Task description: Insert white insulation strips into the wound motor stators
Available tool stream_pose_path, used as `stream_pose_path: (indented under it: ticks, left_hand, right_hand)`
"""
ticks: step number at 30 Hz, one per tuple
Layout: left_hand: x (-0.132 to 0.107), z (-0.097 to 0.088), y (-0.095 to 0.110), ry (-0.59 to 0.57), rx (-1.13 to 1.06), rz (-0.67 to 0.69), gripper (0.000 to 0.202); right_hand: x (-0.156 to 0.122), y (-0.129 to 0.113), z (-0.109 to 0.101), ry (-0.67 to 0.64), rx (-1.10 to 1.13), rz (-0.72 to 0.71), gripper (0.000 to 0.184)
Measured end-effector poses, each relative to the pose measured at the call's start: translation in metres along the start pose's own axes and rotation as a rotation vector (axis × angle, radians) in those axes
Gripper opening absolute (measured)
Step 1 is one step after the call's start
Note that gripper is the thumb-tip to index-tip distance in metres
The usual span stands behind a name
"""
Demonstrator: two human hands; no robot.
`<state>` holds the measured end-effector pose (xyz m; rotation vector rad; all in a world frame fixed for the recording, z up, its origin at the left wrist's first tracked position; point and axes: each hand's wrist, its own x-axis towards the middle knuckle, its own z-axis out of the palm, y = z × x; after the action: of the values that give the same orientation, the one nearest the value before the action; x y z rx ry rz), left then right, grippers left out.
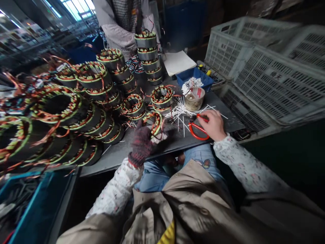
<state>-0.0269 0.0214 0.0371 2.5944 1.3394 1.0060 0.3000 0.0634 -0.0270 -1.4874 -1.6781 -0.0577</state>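
My left hand (141,140), in a dark knitted glove, is closed around the side of a small motor stator (155,123) near the table's front edge. The stator is tilted, with orange windings and a yellow-green rim; a whitish bundle shows at its lower side. My right hand (213,124) is bare, its fingers closed on one handle of red-handled scissors (199,136) lying on the table. The other handle loop is free, and the blades are hard to make out. White thin sticks or tubes (180,110) lie scattered between my hands, beside a tape roll (195,99).
Stacked stators (76,112) crowd the table's left side; another stack (148,56) stands at the back. A blue tray (207,81) and a white sheet (179,62) lie behind the tape. Plastic crates (274,76) stand right. A co-worker (119,32) is across the table.
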Motion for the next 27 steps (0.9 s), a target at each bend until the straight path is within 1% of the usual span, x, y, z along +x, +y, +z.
stream_pose_path:
  ticks: [2, 4, 5, 6, 8, 10, 11, 12, 13, 16, 17, 18, 19, 20, 21, 22, 23, 24, 25, 26, 27]
  left_hand:
    - [-0.021, 0.005, 0.007, -0.054, 0.051, 0.004, 0.03]
    - [-0.031, 0.01, 0.014, -0.113, 0.1, 0.028, 0.037]
    - [-0.033, 0.013, 0.018, -0.109, 0.1, 0.027, 0.039]
    - [-0.034, 0.015, 0.022, -0.073, 0.067, 0.007, 0.039]
    - [-0.035, 0.019, 0.029, 0.089, -0.133, -0.127, 0.034]
    - [-0.039, 0.023, 0.033, 0.272, -0.366, -0.311, 0.034]
    - [-0.043, 0.024, 0.033, 0.346, -0.439, -0.387, 0.036]
    - [-0.049, 0.026, 0.032, 0.401, -0.466, -0.424, 0.037]
    - [-0.056, 0.027, 0.032, 0.439, -0.445, -0.419, 0.036]
    - [-0.083, 0.026, 0.036, 0.516, -0.245, -0.312, 0.044]
    - [-0.09, 0.025, 0.039, 0.491, -0.182, -0.244, 0.039]
    - [-0.094, 0.023, 0.045, 0.422, -0.148, -0.141, 0.029]
    - [-0.096, 0.02, 0.05, 0.324, -0.131, -0.006, 0.019]
    - [-0.095, 0.017, 0.056, 0.215, -0.117, 0.148, 0.013]
    - [-0.091, 0.014, 0.06, 0.125, -0.091, 0.28, 0.013]
    - [-0.085, 0.011, 0.062, 0.069, -0.044, 0.346, 0.019]
    - [-0.077, 0.008, 0.062, 0.051, 0.021, 0.328, 0.027]
    - [-0.068, 0.006, 0.059, 0.058, 0.091, 0.245, 0.036]
    - [-0.059, 0.005, 0.053, 0.052, 0.137, 0.132, 0.04]
    - [-0.052, 0.004, 0.045, 0.027, 0.143, 0.054, 0.038]
    - [-0.046, 0.005, 0.037, 0.002, 0.118, 0.035, 0.034]
  right_hand:
    - [0.028, -0.002, 0.007, 0.056, -0.041, 0.006, 0.015]
    - [0.057, -0.005, 0.016, 0.063, -0.074, 0.023, 0.016]
    - [0.069, -0.006, 0.021, 0.055, -0.084, 0.03, 0.016]
    - [0.078, -0.006, 0.025, 0.046, -0.088, 0.032, 0.015]
    - [0.087, -0.005, 0.03, 0.036, -0.069, 0.012, 0.014]
    - [0.084, -0.001, 0.03, 0.044, -0.012, -0.023, 0.016]
    - [0.079, 0.001, 0.029, 0.052, 0.017, -0.036, 0.017]
    - [0.074, 0.003, 0.028, 0.059, 0.038, -0.043, 0.018]
    - [0.069, 0.004, 0.028, 0.065, 0.043, -0.045, 0.017]
    - [0.065, 0.006, 0.03, 0.076, -0.016, -0.058, 0.018]
    - [0.068, 0.006, 0.032, 0.081, -0.037, -0.067, 0.02]
    - [0.073, 0.006, 0.035, 0.087, -0.046, -0.08, 0.022]
    - [0.08, 0.007, 0.038, 0.093, -0.04, -0.091, 0.023]
    - [0.086, 0.006, 0.039, 0.096, -0.02, -0.1, 0.022]
    - [0.091, 0.005, 0.04, 0.094, 0.013, -0.107, 0.021]
    - [0.094, 0.001, 0.038, 0.093, 0.059, -0.112, 0.018]
    - [0.093, -0.004, 0.034, 0.101, 0.119, -0.115, 0.015]
    - [0.088, -0.013, 0.028, 0.107, 0.194, -0.112, 0.011]
    - [0.079, -0.023, 0.02, 0.115, 0.281, -0.103, 0.008]
    - [0.066, -0.036, 0.01, 0.141, 0.369, -0.094, 0.008]
    - [0.05, -0.049, -0.001, 0.112, 0.459, -0.072, 0.012]
